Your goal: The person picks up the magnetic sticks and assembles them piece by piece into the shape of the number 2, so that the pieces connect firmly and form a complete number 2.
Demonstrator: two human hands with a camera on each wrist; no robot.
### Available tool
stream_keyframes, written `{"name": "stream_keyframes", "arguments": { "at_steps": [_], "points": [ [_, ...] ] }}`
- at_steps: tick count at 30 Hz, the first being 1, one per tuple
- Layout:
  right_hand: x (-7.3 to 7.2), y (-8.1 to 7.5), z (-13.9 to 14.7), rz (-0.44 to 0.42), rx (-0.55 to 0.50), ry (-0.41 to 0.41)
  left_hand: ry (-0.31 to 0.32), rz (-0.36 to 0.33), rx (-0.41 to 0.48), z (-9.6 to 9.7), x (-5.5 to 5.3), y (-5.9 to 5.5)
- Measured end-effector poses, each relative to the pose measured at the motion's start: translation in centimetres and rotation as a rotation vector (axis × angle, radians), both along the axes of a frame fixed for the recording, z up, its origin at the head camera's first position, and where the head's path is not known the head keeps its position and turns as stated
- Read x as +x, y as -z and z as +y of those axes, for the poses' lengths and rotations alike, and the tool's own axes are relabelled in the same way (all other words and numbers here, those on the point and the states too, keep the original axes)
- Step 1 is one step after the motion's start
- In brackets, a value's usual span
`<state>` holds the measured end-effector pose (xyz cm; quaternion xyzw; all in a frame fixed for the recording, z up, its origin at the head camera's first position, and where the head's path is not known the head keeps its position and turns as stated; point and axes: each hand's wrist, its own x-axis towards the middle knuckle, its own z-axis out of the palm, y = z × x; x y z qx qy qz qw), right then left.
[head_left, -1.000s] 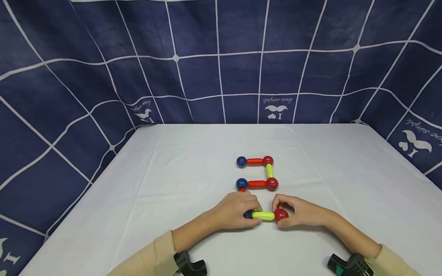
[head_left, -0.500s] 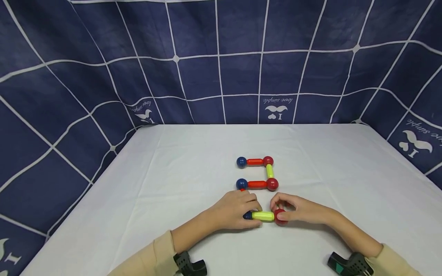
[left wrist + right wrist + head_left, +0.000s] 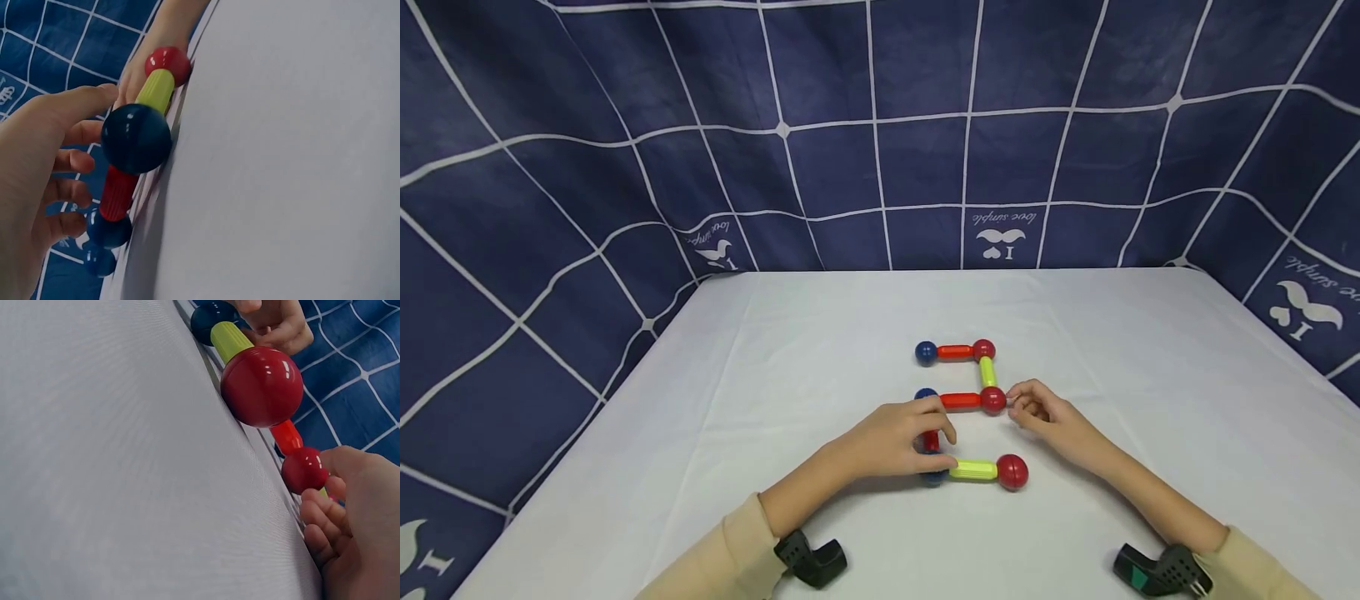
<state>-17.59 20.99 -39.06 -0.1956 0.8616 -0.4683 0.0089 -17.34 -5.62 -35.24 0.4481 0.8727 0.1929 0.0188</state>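
Note:
Red and yellow-green magnetic sticks and balls lie joined in a zigzag on the table. My left hand [image 3: 898, 437] has relaxed, spread fingers over the near left corner. It partly covers the near blue ball [image 3: 934, 477] and a red stick [image 3: 931, 440]; in the left wrist view a gap shows between its fingers and the blue ball [image 3: 136, 139]. From that corner a yellow-green stick [image 3: 974, 470] runs to the near red ball [image 3: 1012, 472]. Loosely bent, the fingers of my right hand [image 3: 1060, 425] are right at the middle red ball [image 3: 993, 400], seen also in the right wrist view.
Behind, a yellow-green stick [image 3: 987, 372] leads to the far red ball [image 3: 984, 350], then a red stick [image 3: 955, 352] and a blue ball [image 3: 927, 353]. A white cloth covers the table [image 3: 805, 333]. A navy checked curtain [image 3: 917, 158] hangs around its back and sides.
My right hand has left the near red ball and moved away from me to the middle one. My left hand has let go of the near blue ball and stick, its fingers loosened.

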Motion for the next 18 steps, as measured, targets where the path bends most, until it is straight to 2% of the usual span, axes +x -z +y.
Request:
{"name": "stream_keyframes", "arguments": {
  "at_steps": [3, 6, 9, 13, 18],
  "points": [
    [-0.3, 0.0, -0.2, 0.020, 0.019, 0.013, -0.018, -0.123, -0.018, -0.2, -0.4, -0.3],
    [-0.4, 0.1, -0.5, 0.027, 0.031, 0.023, -0.019, -0.240, -0.073, -0.5, -0.4, -0.5],
    [-0.8, 0.1, -1.0, 0.032, 0.051, 0.053, -0.033, -0.327, -0.131, -0.9, -0.5, -0.6],
    [-1.7, -0.1, -1.5, 0.029, 0.092, 0.077, -0.041, -0.361, -0.175, -1.3, -0.7, -0.6],
    [-3.5, -0.2, -1.9, 0.044, 0.115, 0.065, -0.061, -0.378, -0.124, -1.8, -1.5, -0.4]
  ]
}}
